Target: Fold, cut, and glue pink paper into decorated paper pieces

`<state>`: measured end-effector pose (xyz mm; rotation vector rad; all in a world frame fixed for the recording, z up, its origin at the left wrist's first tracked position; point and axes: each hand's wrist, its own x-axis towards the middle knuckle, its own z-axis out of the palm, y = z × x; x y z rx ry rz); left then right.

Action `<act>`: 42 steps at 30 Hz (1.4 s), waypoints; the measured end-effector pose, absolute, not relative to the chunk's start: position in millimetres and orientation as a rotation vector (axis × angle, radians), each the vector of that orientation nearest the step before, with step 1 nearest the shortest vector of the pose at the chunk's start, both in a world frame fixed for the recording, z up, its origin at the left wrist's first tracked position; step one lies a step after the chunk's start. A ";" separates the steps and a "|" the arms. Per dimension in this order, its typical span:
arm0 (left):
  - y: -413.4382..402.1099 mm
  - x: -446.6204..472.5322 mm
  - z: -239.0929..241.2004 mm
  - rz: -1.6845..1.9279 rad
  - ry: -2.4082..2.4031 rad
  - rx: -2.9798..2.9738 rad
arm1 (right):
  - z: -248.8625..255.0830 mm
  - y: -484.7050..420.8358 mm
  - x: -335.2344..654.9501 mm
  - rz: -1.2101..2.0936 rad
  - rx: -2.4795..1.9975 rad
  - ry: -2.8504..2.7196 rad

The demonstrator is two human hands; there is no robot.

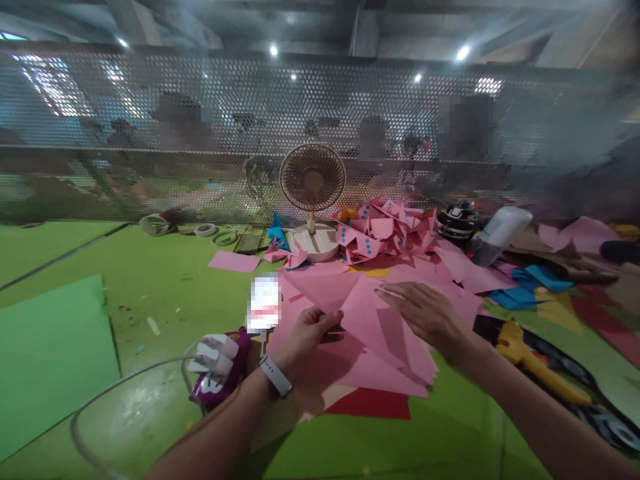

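Note:
A pink sheet of paper (pixel 373 313) with slanting folds lies in front of me on a stack of pink sheets (pixel 345 373). My left hand (pixel 313 330), a watch on its wrist, is closed with thumb against fingers at the left edge of the folded paper. My right hand (pixel 423 310) rests along the right side of this paper, its fingers stretched out and close together. Below the stack, a red sheet (pixel 373 404) sticks out towards me. A phone (pixel 264 302) with a lit, blurred screen lies left of the stack.
Behind the stack stand a small fan (pixel 313 180) and a heap of folded pink paper pieces (pixel 385 230). Plugs and a cable sit on a purple power strip (pixel 220 373) at left. A yellow glue gun (pixel 540 367) lies right. A perforated screen (pixel 215 133) closes the back.

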<state>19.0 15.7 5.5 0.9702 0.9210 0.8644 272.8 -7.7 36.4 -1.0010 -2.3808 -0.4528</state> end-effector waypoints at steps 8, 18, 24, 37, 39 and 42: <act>12.1 21.2 0.0 0.892 0.899 0.924 | 0.3 -25.5 267.0 -0.338 -0.915 -2.537; 5.7 26.3 -0.3 0.899 0.853 0.892 | -1.4 -32.4 263.5 -0.261 -0.733 -2.483; 4.4 27.3 2.1 0.923 0.831 0.824 | 3.2 -34.1 264.5 -0.242 -0.783 -2.410; 5.3 27.5 6.7 0.976 0.786 0.739 | 5.1 -39.1 263.7 -0.227 -0.829 -2.390; 5.4 27.4 7.0 0.982 0.772 0.735 | 5.2 -39.0 262.7 -0.226 -0.818 -2.388; 5.4 27.5 7.8 0.992 0.777 0.732 | 1.9 -37.5 263.2 -0.211 -0.799 -2.377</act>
